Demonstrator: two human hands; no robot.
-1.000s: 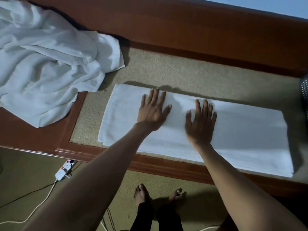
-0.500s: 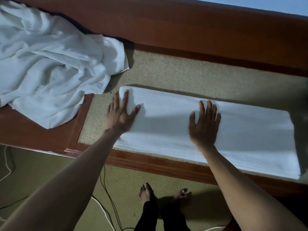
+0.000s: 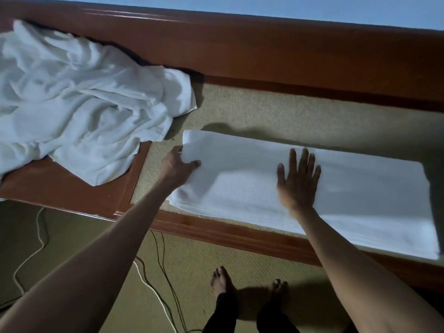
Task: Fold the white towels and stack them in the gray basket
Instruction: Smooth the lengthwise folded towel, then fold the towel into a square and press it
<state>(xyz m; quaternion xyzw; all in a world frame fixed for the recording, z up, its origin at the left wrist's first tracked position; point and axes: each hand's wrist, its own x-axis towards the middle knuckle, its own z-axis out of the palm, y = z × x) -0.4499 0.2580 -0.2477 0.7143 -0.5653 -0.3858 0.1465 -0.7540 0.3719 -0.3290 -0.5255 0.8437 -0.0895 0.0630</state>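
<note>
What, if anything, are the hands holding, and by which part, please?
The left hand grips the folded towel by its left end; the right hand presses flat on its middle.

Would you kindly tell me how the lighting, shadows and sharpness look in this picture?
Head view: dim, bluish light; soft shadow on the folded towel beside the left hand gripping its end, darker shadow across its right end; the right hand, flat on it, looks slightly motion-blurred; faint glare streaks the wooden rail.

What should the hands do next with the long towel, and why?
Probably the left hand should lift the end of the folded towel it grips and fold it rightward; the right hand lies flat on the middle, pinning it.
</note>
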